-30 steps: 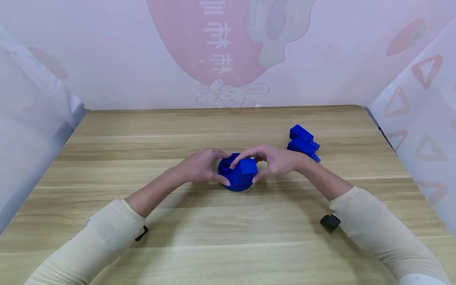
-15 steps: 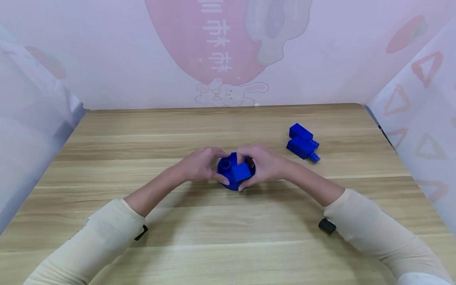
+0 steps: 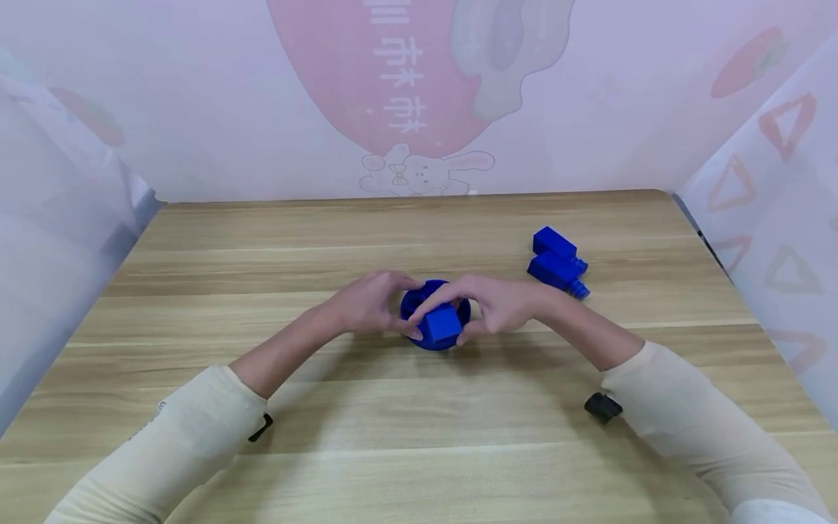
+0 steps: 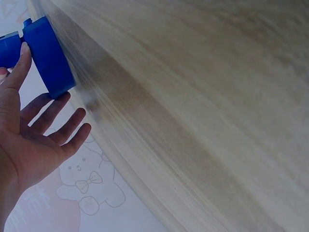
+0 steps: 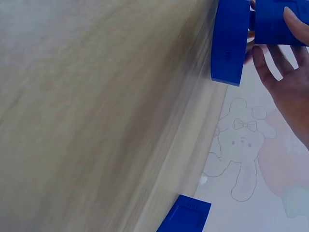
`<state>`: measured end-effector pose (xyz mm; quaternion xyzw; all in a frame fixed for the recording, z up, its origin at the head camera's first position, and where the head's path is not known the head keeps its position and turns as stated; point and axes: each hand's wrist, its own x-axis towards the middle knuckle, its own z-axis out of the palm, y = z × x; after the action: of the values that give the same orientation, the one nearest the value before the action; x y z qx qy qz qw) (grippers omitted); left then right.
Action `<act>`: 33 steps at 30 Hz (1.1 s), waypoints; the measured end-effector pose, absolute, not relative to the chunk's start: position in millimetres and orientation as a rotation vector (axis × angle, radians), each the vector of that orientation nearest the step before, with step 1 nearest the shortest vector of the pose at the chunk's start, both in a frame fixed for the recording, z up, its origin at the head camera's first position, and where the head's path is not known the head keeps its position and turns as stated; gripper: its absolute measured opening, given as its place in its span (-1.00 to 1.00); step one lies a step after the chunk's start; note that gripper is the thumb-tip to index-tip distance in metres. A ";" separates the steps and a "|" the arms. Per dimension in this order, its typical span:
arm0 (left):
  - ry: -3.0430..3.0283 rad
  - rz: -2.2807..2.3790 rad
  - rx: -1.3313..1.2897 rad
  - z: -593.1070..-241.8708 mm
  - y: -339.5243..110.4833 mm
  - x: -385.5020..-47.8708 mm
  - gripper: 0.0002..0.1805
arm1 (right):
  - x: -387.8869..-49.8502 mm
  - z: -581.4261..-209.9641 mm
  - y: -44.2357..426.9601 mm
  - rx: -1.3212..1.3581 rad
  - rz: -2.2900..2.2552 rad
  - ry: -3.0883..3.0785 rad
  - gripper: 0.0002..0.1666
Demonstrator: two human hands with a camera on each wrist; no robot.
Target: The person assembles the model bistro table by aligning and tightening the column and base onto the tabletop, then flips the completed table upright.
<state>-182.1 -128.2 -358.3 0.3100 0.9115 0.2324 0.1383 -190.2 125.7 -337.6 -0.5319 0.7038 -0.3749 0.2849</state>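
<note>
A round blue base (image 3: 432, 347) with a raised rim lies on the wooden table, showing its side wall in the left wrist view. My left hand (image 3: 373, 306) holds that base at its left edge, thumb at the front and fingers behind. A square-ended blue leg (image 3: 444, 324) stands up from the base; in the right wrist view a narrow neck shows between the two. Around the leg, my right hand (image 3: 500, 302) has its thumb on one side and index finger on the other. Part of the base's inside is hidden beneath the right fingers.
Two more blue legs (image 3: 555, 268) with threaded ends lie side by side at the back right of the table (image 3: 419, 422). A printed cloth wall (image 3: 229, 109) rises behind the table's far edge, with cloth at both sides.
The leg moved left and settled, its top turning. My right hand closed in around it, then shifted its fingers across the leg's far-left side. The left hand stayed in place.
</note>
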 end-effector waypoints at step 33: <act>2.607 0.727 0.934 -356.7 -128.5 -181.6 -0.23 | -195.4 -342.9 117.7 -1.254 -1.179 1.979 -0.36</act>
<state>-181.6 -128.5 -356.7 0.3231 0.9017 0.2515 0.1390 -195.4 117.7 -342.9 -0.4622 0.7293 -0.4344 0.2563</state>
